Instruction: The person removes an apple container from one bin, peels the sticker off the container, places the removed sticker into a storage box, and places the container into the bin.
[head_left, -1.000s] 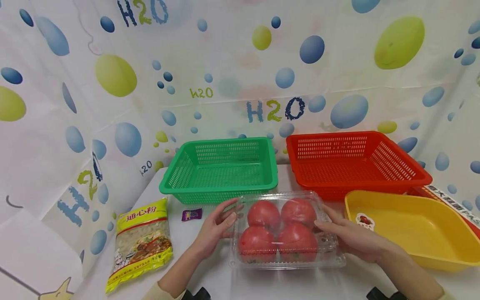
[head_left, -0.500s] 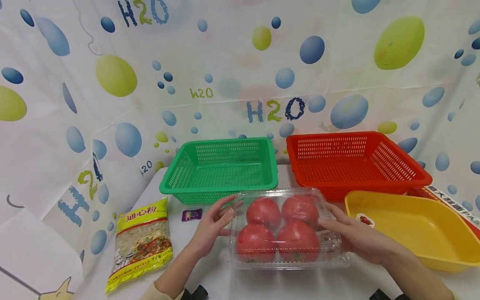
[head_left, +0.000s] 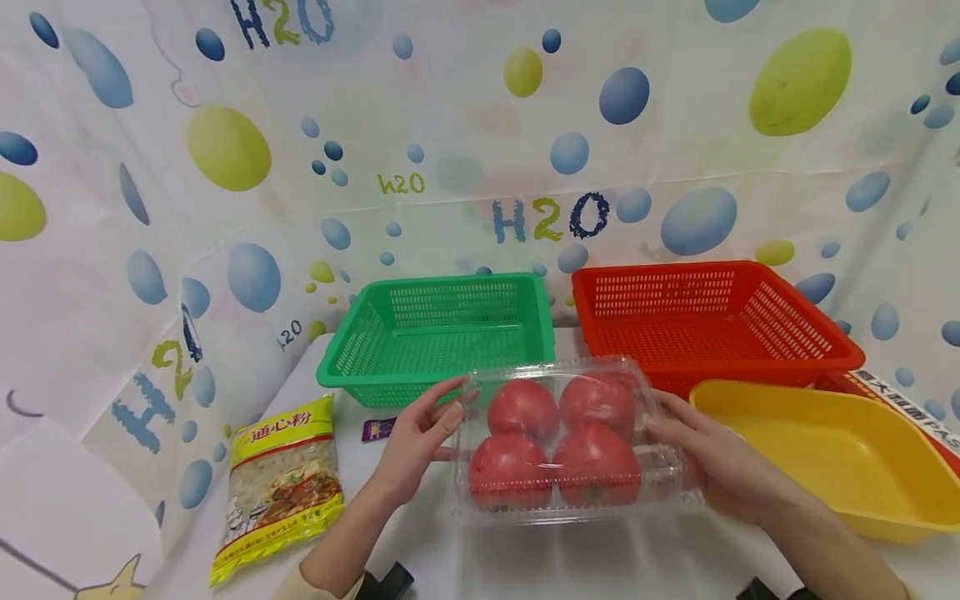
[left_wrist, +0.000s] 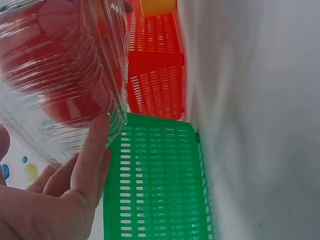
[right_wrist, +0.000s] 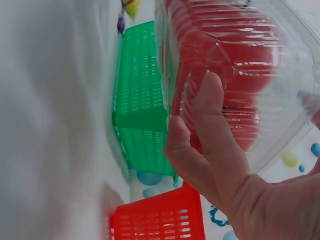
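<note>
A clear plastic clamshell box (head_left: 557,442) of several red tomatoes (head_left: 597,460) is held up above the white table, its far side tilted up in the head view. My left hand (head_left: 415,440) grips the box's left side, thumb near the upper edge. On the opposite side, my right hand (head_left: 712,458) holds the box with thumb above and fingers beneath. The left wrist view has the left fingers (left_wrist: 91,157) against the ribbed plastic wall. In the right wrist view, the right fingers (right_wrist: 210,100) support the box's underside and side.
Behind the box stand a green basket (head_left: 450,387) and a red basket (head_left: 720,369). A yellow tray (head_left: 787,400) is at the right, beside a red box (head_left: 900,404) with printed lettering. To the left lie a yellow pasta bag (head_left: 283,492) and a small purple packet (head_left: 377,429).
Both hands have raised the tomato box off the table and tilted it slightly. It now overlaps the baskets' front edges more in the head view.
</note>
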